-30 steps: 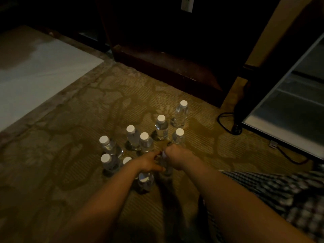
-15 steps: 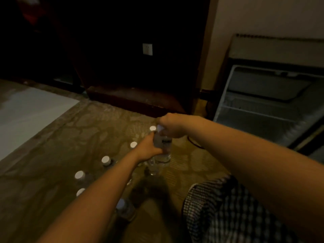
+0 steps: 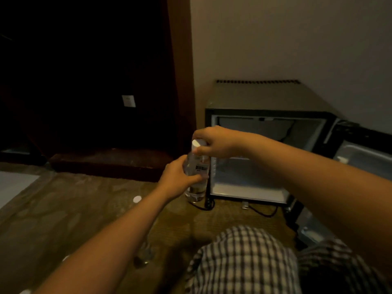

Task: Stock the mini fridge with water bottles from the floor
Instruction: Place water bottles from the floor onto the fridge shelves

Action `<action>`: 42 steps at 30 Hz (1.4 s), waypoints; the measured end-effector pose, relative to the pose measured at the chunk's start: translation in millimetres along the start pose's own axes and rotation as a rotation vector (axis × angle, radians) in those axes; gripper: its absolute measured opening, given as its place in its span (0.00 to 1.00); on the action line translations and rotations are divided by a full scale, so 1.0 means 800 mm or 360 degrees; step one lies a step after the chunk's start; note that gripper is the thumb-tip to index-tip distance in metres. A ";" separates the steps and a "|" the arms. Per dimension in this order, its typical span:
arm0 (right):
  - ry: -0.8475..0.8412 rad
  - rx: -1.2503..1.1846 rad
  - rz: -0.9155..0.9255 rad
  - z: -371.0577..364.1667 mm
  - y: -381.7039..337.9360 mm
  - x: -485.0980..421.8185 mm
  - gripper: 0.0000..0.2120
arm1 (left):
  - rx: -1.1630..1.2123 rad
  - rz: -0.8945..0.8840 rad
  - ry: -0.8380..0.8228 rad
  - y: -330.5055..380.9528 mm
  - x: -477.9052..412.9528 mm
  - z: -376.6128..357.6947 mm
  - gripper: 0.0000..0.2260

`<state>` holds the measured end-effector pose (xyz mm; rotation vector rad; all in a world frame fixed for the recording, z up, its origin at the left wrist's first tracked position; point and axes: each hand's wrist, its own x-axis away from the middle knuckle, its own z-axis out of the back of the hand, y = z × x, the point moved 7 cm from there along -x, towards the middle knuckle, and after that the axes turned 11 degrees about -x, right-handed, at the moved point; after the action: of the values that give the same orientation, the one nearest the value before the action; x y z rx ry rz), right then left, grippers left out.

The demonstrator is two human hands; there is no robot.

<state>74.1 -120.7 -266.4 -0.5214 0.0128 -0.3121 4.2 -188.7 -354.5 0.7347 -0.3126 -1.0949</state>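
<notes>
Water bottle (image 3: 196, 172) is in transit, upright in the air just left of the fridge opening: left hand (image 3: 177, 181) wrapped round the body, right hand (image 3: 214, 143) closed over the cap end. More caps (image 3: 137, 199) sit on the carpet (image 3: 53, 219) below. Mini fridge (image 3: 267, 158) beyond is open and looks empty, so this reads as an early load; next move likely carries it right and in, clearing the door frame, then sets it upright inside
</notes>
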 end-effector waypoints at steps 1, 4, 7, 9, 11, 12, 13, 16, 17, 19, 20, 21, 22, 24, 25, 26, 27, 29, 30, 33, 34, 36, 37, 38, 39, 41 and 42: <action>0.0048 -0.0059 -0.0021 0.007 0.013 0.005 0.16 | 0.0009 -0.0008 -0.0018 0.010 -0.008 -0.008 0.24; 0.0248 -0.0313 -0.0114 0.028 0.058 0.019 0.15 | 0.0032 -0.0020 -0.0072 0.035 -0.039 -0.033 0.22; 0.0437 -0.0449 -0.0191 0.042 0.106 0.030 0.16 | 0.0041 -0.0053 -0.0130 0.056 -0.068 -0.059 0.20; 0.0480 -0.0574 -0.0246 0.042 0.138 0.032 0.16 | 0.0028 -0.0074 -0.0161 0.065 -0.086 -0.076 0.19; 0.0473 -0.0657 -0.0307 0.039 0.169 0.030 0.16 | 0.0034 -0.0072 -0.0195 0.067 -0.103 -0.095 0.18; 0.0452 -0.0682 -0.0336 0.035 0.184 0.027 0.16 | 0.0050 -0.0063 -0.0207 0.065 -0.111 -0.105 0.18; 0.0425 -0.0701 -0.0362 0.030 0.199 0.025 0.17 | 0.0058 -0.0059 -0.0220 0.063 -0.119 -0.115 0.18; 0.0356 -0.0767 -0.0430 0.006 0.238 0.015 0.20 | 0.0025 -0.0048 -0.0265 0.050 -0.139 -0.146 0.19; 0.0330 -0.0811 -0.0445 -0.005 0.250 0.012 0.20 | 0.0018 -0.0038 -0.0279 0.043 -0.146 -0.157 0.19; 0.0278 -0.0924 -0.0487 -0.029 0.271 0.006 0.21 | 0.0001 -0.0036 -0.0320 0.031 -0.156 -0.179 0.18; 0.0257 -0.0983 -0.0511 -0.041 0.281 0.003 0.21 | -0.0025 -0.0031 -0.0346 0.025 -0.160 -0.189 0.18; 0.0249 -0.1028 -0.0527 -0.053 0.291 -0.001 0.20 | -0.0047 -0.0021 -0.0368 0.018 -0.164 -0.200 0.19; 0.0251 -0.1056 -0.0537 -0.064 0.302 -0.006 0.19 | -0.0051 -0.0001 -0.0389 0.008 -0.168 -0.211 0.20; 0.0272 -0.1071 -0.0563 -0.082 0.325 -0.016 0.19 | -0.0026 0.0053 -0.0427 -0.012 -0.177 -0.232 0.23; 0.0279 -0.1079 -0.0576 -0.090 0.335 -0.020 0.19 | -0.0020 0.0073 -0.0442 -0.020 -0.181 -0.241 0.23; 0.0286 -0.1096 -0.0590 -0.098 0.345 -0.024 0.19 | -0.0021 0.0086 -0.0460 -0.028 -0.185 -0.250 0.24; 0.0301 -0.1121 -0.0602 -0.106 0.355 -0.028 0.19 | -0.0020 0.0096 -0.0485 -0.035 -0.188 -0.259 0.24; 0.0330 -0.1164 -0.0624 -0.122 0.372 -0.033 0.18 | -0.0002 0.0121 -0.0540 -0.047 -0.194 -0.276 0.23; 0.0343 -0.1179 -0.0639 -0.131 0.379 -0.036 0.18 | 0.0009 0.0143 -0.0561 -0.055 -0.196 -0.284 0.22; 0.0360 -0.1101 -0.0669 -0.153 0.400 -0.048 0.20 | 0.0059 0.0245 -0.0624 -0.085 -0.203 -0.306 0.24; 0.0348 -0.1057 -0.0673 -0.159 0.406 -0.055 0.21 | 0.0061 0.0276 -0.0646 -0.097 -0.207 -0.313 0.24; 0.0342 -0.1028 -0.0676 -0.166 0.415 -0.063 0.23 | 0.0019 0.0359 -0.0689 -0.119 -0.211 -0.323 0.23; 0.0351 -0.1036 -0.0674 -0.169 0.419 -0.067 0.23 | 0.0015 0.0400 -0.0701 -0.130 -0.212 -0.328 0.23; 0.0361 -0.1048 -0.0677 -0.171 0.422 -0.071 0.23 | 0.0025 0.0424 -0.0696 -0.140 -0.214 -0.331 0.22; 0.0363 -0.1051 -0.0681 -0.174 0.426 -0.077 0.23 | 0.0045 0.0436 -0.0691 -0.147 -0.215 -0.336 0.20; 0.0357 -0.1037 -0.0697 -0.179 0.434 -0.087 0.23 | 0.0097 0.0432 -0.0684 -0.156 -0.217 -0.345 0.17; 0.0357 -0.1025 -0.0721 -0.182 0.440 -0.091 0.24 | 0.0131 0.0435 -0.0678 -0.158 -0.217 -0.351 0.16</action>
<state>93.4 119.1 -570.5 -1.1296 0.2211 -0.8211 -0.7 40.5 -623.5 0.5068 -0.8013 -0.9738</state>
